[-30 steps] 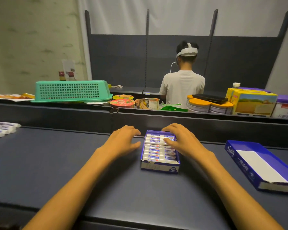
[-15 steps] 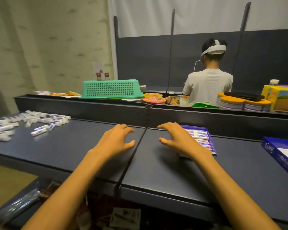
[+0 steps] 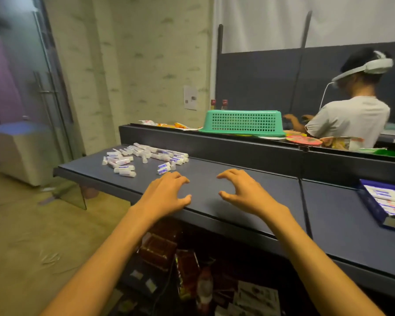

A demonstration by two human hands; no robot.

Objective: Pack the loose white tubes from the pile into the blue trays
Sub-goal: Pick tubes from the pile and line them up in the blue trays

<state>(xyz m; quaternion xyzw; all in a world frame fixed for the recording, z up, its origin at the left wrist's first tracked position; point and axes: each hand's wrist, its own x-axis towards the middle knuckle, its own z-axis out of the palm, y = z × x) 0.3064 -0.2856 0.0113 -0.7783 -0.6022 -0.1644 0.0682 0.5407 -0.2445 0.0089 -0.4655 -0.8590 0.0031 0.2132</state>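
Both hands are hovering empty, fingers spread: left hand (image 3: 167, 193) is sitting nearer the tubes (image 3: 144, 157) lying scattered upper left on the worktop (image 3: 237, 208); right hand (image 3: 244, 192) is trailing.

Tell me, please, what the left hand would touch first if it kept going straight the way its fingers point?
Probably the nearest loose tube, lying just ahead of the left hand, with the main pile beyond it; depth is uncertain here.

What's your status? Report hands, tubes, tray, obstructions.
Left hand and right hand open, empty, over the counter. Loose white tubes piled ahead left. Filled blue tray far right. Path to pile clear.
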